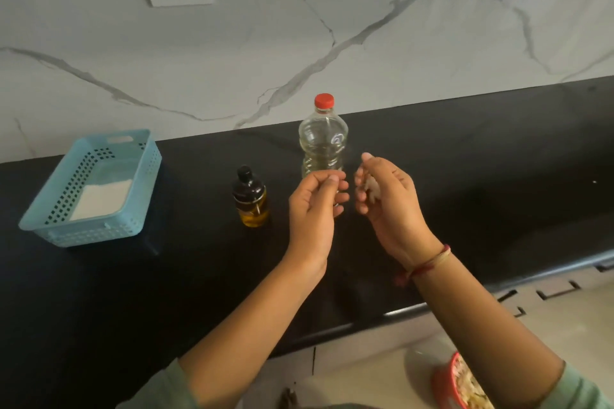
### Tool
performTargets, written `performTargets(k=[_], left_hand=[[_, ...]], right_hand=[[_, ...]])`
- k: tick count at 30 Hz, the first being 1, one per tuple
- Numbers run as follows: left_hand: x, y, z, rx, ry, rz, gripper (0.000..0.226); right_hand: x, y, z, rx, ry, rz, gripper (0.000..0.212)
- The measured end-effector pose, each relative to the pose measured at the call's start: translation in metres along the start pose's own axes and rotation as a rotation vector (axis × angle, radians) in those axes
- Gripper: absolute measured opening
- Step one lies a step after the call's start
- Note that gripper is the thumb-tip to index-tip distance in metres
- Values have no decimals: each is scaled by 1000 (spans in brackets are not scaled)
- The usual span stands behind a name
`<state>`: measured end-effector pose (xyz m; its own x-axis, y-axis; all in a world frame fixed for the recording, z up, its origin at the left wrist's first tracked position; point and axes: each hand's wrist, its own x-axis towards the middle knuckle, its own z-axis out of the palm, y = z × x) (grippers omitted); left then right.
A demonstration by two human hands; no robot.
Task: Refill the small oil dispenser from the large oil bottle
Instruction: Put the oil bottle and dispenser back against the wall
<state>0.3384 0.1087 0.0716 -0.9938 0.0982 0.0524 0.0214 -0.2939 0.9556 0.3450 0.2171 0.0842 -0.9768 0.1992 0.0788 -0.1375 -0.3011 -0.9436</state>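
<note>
Head view: capped large oil bottle (323,143) stands upright on the table (481,159), with the small oil dispenser (250,197) near its left, probably handy for pouring. Left grip (312,206) is curled, contents unclear. Right grip (382,199) is curled round a pale scrap (370,188).

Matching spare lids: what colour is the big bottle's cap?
The cap is red, seen best in the head view.

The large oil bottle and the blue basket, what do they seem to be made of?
Large oil bottle: likely clear glossy plastic; you see through it, its walls are contoured, and the red cap looks like moulded plastic. Blue basket: probably matte plastic; one even colour, with regular square holes in its walls.
</note>
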Motion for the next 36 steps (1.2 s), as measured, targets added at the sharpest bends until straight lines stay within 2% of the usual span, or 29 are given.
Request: performTargets(k=[3,5,11,15,22,28,32,36], left_hand=[[-11,-10,23,13,-45,-56,18],[-16,-17,36,22,-47,-100,16],[-28,-40,63,45,-64,-178,15],[-37,-58,78,92,-43,-232,14],[-67,-94,117,156,-147,-345,18],[-99,-131,164,144,-314,-488,16],[-118,-150,190,162,-423,-599,15],[-129,-158,206,163,-441,-647,14]], right_hand=[[-8,-1,-28,78,-14,93,18],[-13,1,-42,141,5,150,16],[-27,1,-91,444,82,419,22],[-44,3,-136,526,167,487,29],[-93,11,-219,605,380,485,32],[-146,26,-283,733,561,501,20],[-173,43,-326,766,791,560,13],[-191,63,-365,802,1021,620,17]])
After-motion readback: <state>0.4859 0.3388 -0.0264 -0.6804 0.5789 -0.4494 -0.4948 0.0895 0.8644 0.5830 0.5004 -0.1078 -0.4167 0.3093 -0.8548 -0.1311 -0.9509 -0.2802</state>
